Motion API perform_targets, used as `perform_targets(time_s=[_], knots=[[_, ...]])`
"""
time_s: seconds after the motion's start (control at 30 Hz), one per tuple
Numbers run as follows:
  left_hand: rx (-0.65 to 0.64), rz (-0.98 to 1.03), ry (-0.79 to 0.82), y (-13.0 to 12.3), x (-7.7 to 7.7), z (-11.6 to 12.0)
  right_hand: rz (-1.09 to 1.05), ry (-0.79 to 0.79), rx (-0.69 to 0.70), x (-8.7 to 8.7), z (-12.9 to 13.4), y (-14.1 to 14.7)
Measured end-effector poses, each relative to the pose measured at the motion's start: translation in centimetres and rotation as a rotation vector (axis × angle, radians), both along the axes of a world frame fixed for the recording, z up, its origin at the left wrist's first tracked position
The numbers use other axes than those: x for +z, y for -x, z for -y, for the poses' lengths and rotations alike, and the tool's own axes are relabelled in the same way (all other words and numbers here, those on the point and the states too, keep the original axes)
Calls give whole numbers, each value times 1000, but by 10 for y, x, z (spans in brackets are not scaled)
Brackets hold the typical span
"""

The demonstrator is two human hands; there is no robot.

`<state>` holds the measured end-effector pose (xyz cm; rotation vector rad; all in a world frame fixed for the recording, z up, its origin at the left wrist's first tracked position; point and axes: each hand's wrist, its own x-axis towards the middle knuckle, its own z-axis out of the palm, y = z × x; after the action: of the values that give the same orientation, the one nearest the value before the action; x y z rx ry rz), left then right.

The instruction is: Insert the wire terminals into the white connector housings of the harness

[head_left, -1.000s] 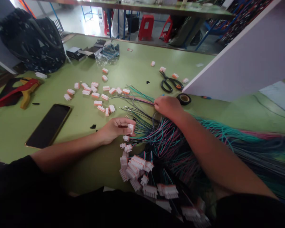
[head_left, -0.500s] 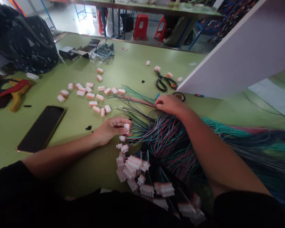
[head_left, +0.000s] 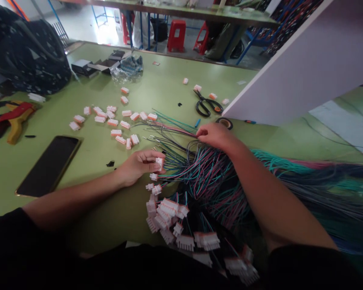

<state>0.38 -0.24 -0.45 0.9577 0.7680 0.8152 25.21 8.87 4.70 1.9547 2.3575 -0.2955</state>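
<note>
Between the thumb and fingers of my left hand (head_left: 138, 166) is a small white and orange connector housing (head_left: 159, 164). My right hand (head_left: 215, 135) is closed in a pinch on the wires (head_left: 186, 129), pink and dark strands, at the upper side of the bundle. The big wire bundle (head_left: 211, 173), in teal, pink and dark colours, spreads out beneath my right forearm. Loose wire ends with metal tips (head_left: 151, 138) point left between my hands. Wired connectors (head_left: 169, 211) hang in a cluster below my left hand, towards my body.
Several loose connectors (head_left: 116, 133) lie scattered left of the wires. Black scissors (head_left: 203, 108), a tape roll (head_left: 224, 123) and a blue cap-like piece (head_left: 197, 123) lie beyond my right hand. A phone (head_left: 50, 165) and red-yellow tool (head_left: 16, 117) are left; a white panel (head_left: 290, 68) stands right.
The whole view has shifted slightly. My hands keep nearly the same places, the left still holding the connector and the right still at the wires.
</note>
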Motion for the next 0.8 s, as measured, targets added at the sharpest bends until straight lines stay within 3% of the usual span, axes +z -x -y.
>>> perform_targets(time_s=[0.3,0.6,0.8], knots=[[-24,-16,-30,1,0,0,61,-43,31,-7,7,2],[11,1,20,-1,-2,0,36,-59,-68,-8,16,3],[-11,-20,-22,1,-1,0,133,-7,98,-4,17,10]])
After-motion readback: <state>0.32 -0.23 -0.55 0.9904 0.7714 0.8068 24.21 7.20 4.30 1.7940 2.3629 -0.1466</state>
